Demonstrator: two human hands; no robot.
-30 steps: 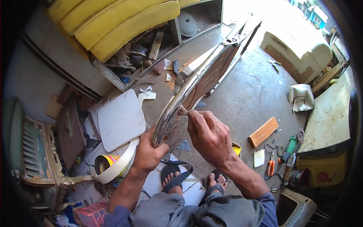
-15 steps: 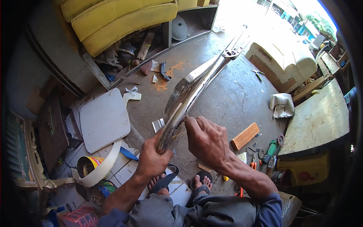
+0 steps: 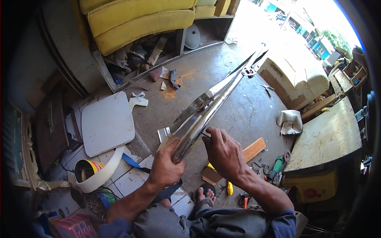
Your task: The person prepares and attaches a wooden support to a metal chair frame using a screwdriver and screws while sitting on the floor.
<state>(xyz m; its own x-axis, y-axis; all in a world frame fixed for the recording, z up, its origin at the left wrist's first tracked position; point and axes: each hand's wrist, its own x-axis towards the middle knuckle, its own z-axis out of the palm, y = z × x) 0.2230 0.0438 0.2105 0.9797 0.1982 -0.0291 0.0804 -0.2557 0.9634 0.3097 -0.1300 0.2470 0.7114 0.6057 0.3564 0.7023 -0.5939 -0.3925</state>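
Two hands: both are closed on one long metal piece, held above the concrete floor in front of the seated person.
Left hand: wrapped around the near, lower end of the metal piece, fingers curled under it, thumb on top.
Right hand: clamped on the same piece just beside the left, knuckles up; a small dark object is pinched at the fingertips against the metal, too small to be told.
Metal piece: shiny, chrome-like, narrow and curved, made of two strips that run side by side; it is tilted up and away to the right, ending in a ring-shaped fitting.
Floor: grey, rough, stained with an orange patch.
White board: flat, rounded corners, laid on the floor well left of the hands.
Tape roll: wide, pale, looped around a yellow can beside the left forearm.
Wood block: orange-brown, rectangular, near the right hand.
Cushions: yellow, padded, stacked on a shelf at the top.
Feet: bare in sandals, seen below the hands.
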